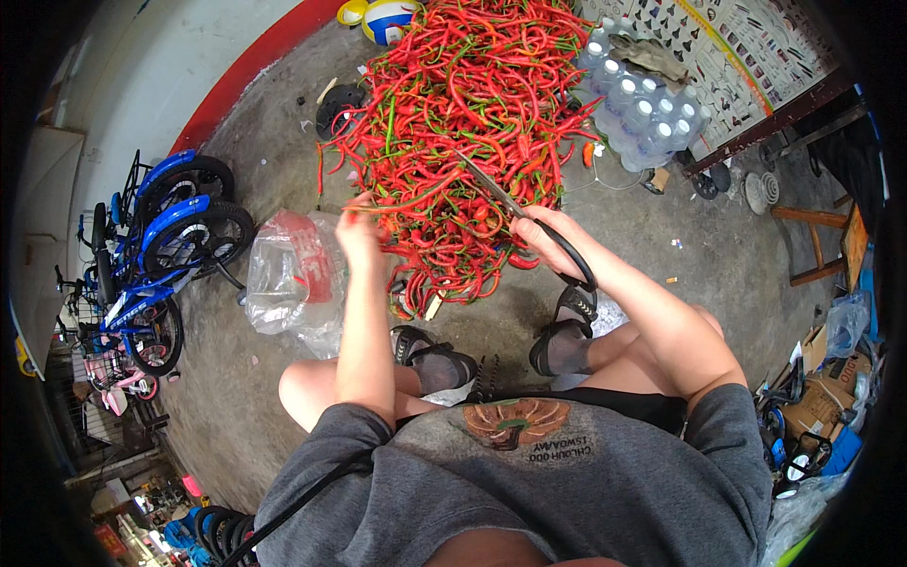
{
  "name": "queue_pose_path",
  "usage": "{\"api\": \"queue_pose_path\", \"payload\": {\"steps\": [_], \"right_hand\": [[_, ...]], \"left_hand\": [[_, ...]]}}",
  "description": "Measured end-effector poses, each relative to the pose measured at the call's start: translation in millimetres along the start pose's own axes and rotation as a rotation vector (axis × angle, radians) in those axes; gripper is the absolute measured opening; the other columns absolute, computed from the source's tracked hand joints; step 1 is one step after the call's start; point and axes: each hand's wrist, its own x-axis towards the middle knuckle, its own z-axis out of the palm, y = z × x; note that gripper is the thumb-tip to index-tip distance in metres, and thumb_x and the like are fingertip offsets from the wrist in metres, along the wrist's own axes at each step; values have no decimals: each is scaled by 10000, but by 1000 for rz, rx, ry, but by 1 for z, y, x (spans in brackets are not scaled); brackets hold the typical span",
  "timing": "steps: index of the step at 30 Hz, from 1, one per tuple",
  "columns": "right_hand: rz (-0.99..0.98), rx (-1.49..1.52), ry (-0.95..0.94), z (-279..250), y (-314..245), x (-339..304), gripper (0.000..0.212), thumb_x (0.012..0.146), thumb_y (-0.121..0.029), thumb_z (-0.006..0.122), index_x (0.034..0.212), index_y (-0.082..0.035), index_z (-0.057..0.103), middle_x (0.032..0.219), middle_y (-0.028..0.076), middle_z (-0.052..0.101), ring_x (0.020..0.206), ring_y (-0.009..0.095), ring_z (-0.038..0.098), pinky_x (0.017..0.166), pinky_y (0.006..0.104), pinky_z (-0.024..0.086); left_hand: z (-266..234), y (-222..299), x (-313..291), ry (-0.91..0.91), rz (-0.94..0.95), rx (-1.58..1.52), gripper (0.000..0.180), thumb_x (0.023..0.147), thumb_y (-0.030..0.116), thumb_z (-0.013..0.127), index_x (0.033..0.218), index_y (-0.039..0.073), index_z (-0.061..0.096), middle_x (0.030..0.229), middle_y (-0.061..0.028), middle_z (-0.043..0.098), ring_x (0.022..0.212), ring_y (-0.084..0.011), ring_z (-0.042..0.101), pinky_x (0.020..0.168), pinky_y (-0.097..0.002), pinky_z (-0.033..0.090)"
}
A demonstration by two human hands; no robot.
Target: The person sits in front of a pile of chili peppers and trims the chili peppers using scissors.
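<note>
A large heap of red chili peppers (472, 104) with green stems lies on the floor in front of me. My left hand (358, 231) is closed at the heap's near left edge, pinching a long red chili pepper (416, 201) that points right over the pile. At the heap's right side, my right hand (556, 244) is wrapped around black-handled scissors (501, 194). Their metal blades point up and left over the peppers, close to the far end of the held one. How far the blades are parted is hard to make out.
A clear plastic bag (298, 274) with red print lies left of my left hand. Shrink-wrapped bottles (642, 113) stand beyond the heap at the right, near a ball (389, 21) at the far left. Blue bicycles (156, 255) line the left side; a wooden stool (820, 219) stands right.
</note>
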Motion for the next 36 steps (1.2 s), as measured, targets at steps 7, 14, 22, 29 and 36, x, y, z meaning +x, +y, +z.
{"api": "queue_pose_path", "payload": {"steps": [7, 14, 22, 29, 36], "right_hand": [[-92, -385, -53, -1, 6, -5, 554, 790, -551, 582, 987, -34, 572, 711, 172, 607, 714, 367, 617, 638, 416, 476], [58, -629, -122, 6, 1, -9, 573, 778, -578, 569, 946, -31, 588, 738, 211, 618, 760, 398, 613, 695, 467, 484], [69, -573, 21, -5, 7, -9, 478, 877, -461, 513, 932, 13, 541, 707, 230, 586, 745, 422, 589, 631, 461, 456], [45, -194, 328, -16, 7, -5, 503, 875, -480, 508, 844, 23, 497, 673, 223, 589, 709, 409, 601, 628, 453, 452], [-9, -184, 321, -20, 6, -5, 420, 906, -413, 495, 865, 5, 478, 636, 203, 537, 636, 384, 567, 570, 414, 423]], "left_hand": [[33, 79, -40, -925, -408, 183, 292, 898, 206, 539, 1068, -29, 565, 822, -110, 650, 692, -169, 620, 627, -266, 489], [52, 53, -44, -1052, -579, 342, 133, 881, 132, 561, 919, 5, 576, 710, -54, 594, 617, -159, 595, 601, -278, 493], [84, 13, 13, -659, -249, 529, 132, 839, 136, 619, 918, 33, 594, 532, 40, 458, 425, -55, 394, 379, -210, 280], [188, -46, 23, -319, -132, 423, 193, 756, 172, 718, 752, 4, 621, 561, -14, 532, 455, -107, 471, 430, -280, 365], [223, -79, 35, -136, -446, 274, 252, 764, 237, 721, 791, 23, 590, 569, -29, 530, 497, -151, 509, 452, -295, 403]]}}
